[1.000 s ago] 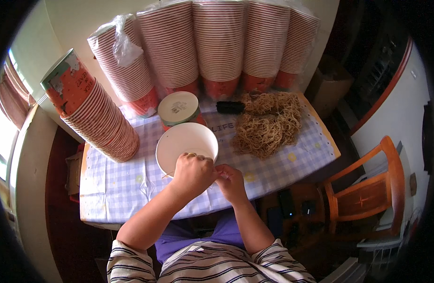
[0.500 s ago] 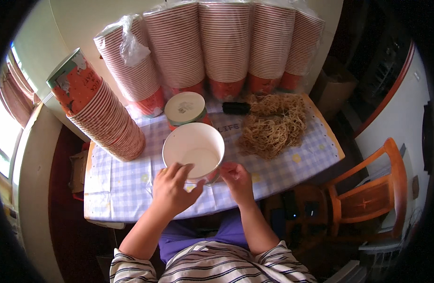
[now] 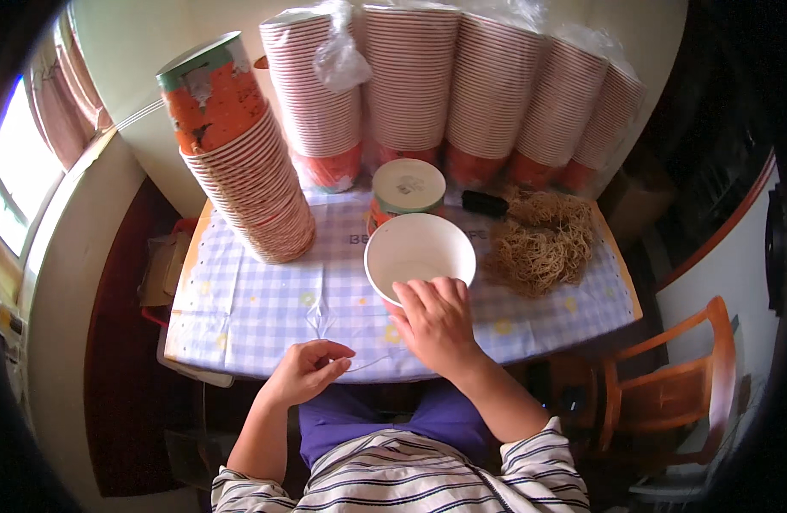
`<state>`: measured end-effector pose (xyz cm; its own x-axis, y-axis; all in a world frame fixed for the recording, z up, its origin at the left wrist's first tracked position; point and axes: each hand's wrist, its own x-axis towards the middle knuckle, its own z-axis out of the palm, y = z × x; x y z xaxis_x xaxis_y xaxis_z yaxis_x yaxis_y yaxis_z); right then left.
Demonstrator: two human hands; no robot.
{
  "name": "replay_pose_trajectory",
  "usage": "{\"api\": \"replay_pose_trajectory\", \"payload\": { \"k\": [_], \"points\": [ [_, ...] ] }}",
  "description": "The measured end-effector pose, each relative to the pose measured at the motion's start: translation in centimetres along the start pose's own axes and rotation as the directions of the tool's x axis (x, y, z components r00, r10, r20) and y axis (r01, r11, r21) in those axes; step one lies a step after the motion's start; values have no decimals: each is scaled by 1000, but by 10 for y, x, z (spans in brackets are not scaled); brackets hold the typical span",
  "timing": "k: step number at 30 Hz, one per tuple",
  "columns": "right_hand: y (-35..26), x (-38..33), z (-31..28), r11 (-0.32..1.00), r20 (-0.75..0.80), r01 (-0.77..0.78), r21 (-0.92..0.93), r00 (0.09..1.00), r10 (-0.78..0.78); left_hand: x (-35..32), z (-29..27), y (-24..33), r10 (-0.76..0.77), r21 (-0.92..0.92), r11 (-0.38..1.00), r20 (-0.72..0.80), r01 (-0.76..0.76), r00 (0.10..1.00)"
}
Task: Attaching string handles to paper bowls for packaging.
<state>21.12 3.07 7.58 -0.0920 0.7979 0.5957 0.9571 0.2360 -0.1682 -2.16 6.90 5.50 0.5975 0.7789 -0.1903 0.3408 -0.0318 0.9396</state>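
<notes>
A white-lined paper bucket (image 3: 410, 252) stands on the checked tablecloth, its mouth tipped toward me. My right hand (image 3: 438, 323) grips its near rim, fingers over the edge, thumb low against the outside. To the left, near the table's front edge, my left hand (image 3: 312, 369) pinches the end of a thin pale strand (image 3: 376, 363). The strand runs right toward the bucket's foot, where my right hand hides it. Just behind the bucket, a second paper bucket (image 3: 409, 186) rests upside down, base up.
A tall leaning stack of red and green buckets (image 3: 248, 171) rises at the left. Several plastic-wrapped bucket stacks (image 3: 410, 81) line the back. A tangled heap of tan fibre (image 3: 547, 244) lies at the right beside a black bundle (image 3: 485, 203). A wooden chair (image 3: 680, 385) stands at the right.
My left hand has come off the bucket and drawn back left and down with the strand. My right hand has shifted onto the near rim. The view has turned, moving everything rightward.
</notes>
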Motion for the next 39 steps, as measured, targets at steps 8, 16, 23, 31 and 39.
{"api": "replay_pose_trajectory", "payload": {
  "k": [8,16,23,31,39],
  "points": [
    [47,-8,-21,992,208,117,55,970,-126,-11,-23,-16,114,-32,993,80,-112,990],
    [81,1,-39,966,257,224,-130,948,-185,4,6,-27,120,-427,903,140,-50,983],
    [0,-21,-51,952,191,101,288,968,-161,14,36,-32,69,-724,678,234,126,970],
    [-29,-49,9,393,454,-421,817,891,10,17,51,-25,185,-752,650,299,112,936],
    [-12,-59,15,473,736,-688,550,668,116,11,45,-33,121,-811,575,216,109,969]
  ]
}}
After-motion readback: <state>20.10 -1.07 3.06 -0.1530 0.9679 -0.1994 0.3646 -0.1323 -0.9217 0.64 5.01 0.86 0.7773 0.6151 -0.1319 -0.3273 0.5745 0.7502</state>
